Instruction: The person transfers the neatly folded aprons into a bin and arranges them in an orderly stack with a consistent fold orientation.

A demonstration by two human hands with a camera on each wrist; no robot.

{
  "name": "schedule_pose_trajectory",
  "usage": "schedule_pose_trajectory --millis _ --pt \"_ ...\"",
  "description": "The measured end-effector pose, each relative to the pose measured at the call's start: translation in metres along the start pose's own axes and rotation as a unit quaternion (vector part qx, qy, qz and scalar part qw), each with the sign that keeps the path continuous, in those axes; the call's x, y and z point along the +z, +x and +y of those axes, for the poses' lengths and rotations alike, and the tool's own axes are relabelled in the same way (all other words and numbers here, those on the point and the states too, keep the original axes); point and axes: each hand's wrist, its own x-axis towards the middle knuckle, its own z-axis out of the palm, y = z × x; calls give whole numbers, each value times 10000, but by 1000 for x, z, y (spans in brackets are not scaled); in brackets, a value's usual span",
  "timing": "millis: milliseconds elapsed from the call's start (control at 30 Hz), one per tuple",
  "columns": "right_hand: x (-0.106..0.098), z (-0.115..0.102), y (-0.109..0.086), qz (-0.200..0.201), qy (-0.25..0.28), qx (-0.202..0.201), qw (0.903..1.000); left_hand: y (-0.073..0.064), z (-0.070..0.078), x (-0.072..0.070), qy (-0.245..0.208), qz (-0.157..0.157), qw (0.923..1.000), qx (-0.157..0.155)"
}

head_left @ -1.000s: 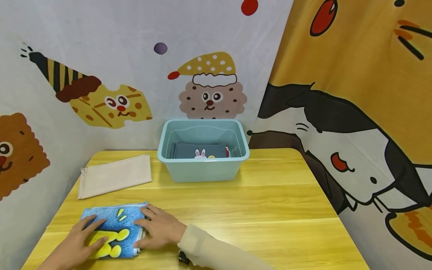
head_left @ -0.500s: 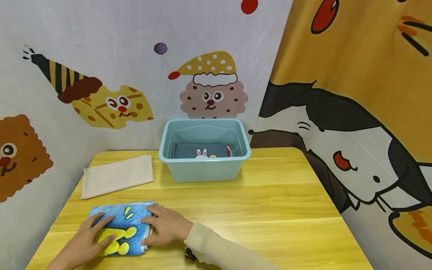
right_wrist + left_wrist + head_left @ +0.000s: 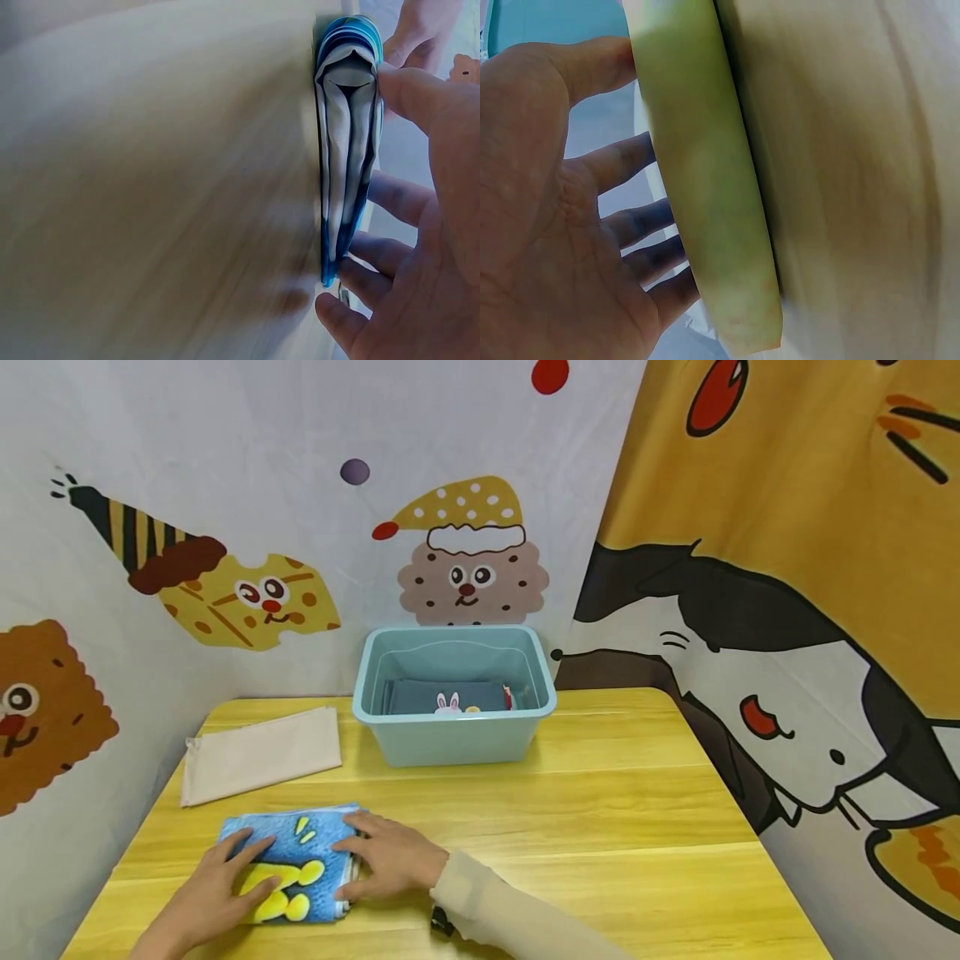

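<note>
A folded blue cloth (image 3: 326, 852) with yellow shapes lies flat on the table near its front left. My left hand (image 3: 206, 897) rests on the cloth's left part, fingers spread. On its right edge rests my right hand (image 3: 397, 858), fingers fairly straight. In the left wrist view, the left fingertips touch the top of the cloth's thick rounded yellow-green side (image 3: 697, 172). White inner layers of the cloth (image 3: 349, 150) show at its end in the right wrist view, with the right thumb and fingers against its upper face. Neither hand curls round it.
Behind the cloth lies a folded beige cloth (image 3: 262, 756). A light blue bin (image 3: 453, 742) stands at the table's back, holding a folded dark grey-blue cloth (image 3: 412, 695) with a bunny picture. Printed curtains (image 3: 285, 427) hang behind the wooden table (image 3: 600, 827).
Both hands have slid the folded blue cloth to the right and slightly away along the table. The bin and the beige cloth have stayed in place.
</note>
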Motion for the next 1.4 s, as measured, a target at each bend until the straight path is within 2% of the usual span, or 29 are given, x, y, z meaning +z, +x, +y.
schedule_pose_trajectory --millis 233,733,1067,1400 --pt "2 9 -5 49 74 -48 9999 1 6 4 -32 132 9998 123" --pt "-2 31 -23 218 442 36 9988 17 29 9 -46 320 9989 346" --pt "-3 49 -41 349 719 79 9968 28 50 18 87 595 9968 525" --pt "-4 68 -59 392 1037 137 9937 37 71 23 126 621 9962 601"
